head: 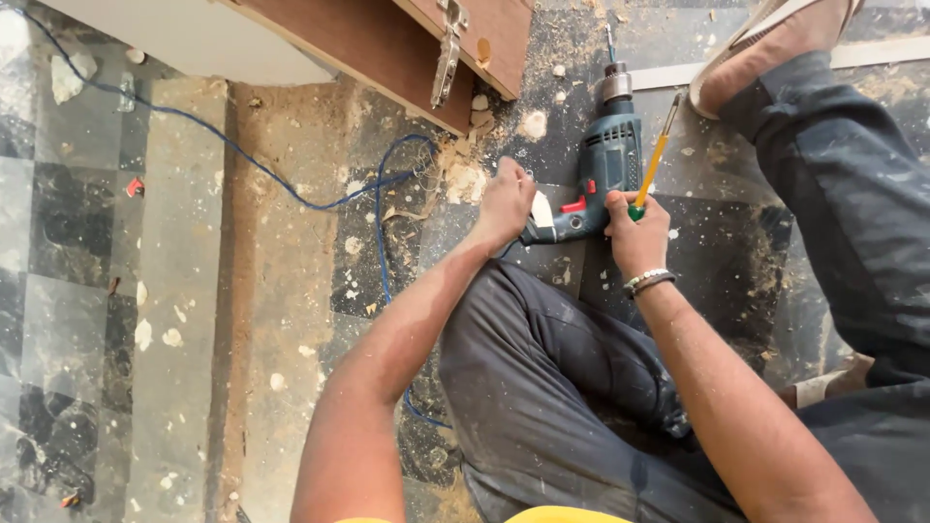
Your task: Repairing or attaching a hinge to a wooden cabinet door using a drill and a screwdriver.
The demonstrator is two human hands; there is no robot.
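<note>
Sawdusty floor point(271, 291); drill point(601, 169), blue cord point(291, 189), hinge point(448, 53)

teal drill point(605, 160) flat on floor, yellow screwdriver point(655, 155) upright

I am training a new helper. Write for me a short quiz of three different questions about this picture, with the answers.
1. True or false: the right hand holds a yellow-handled screwdriver.
2. Which thing lies on the floor between the two hands? A) hammer B) electric drill C) saw
3. What does the left hand touch, and how does the blue cable run?

Key
1. True.
2. B.
3. It rests at the drill's handle end; the cable runs over the dusty floor toward the drill.
</note>
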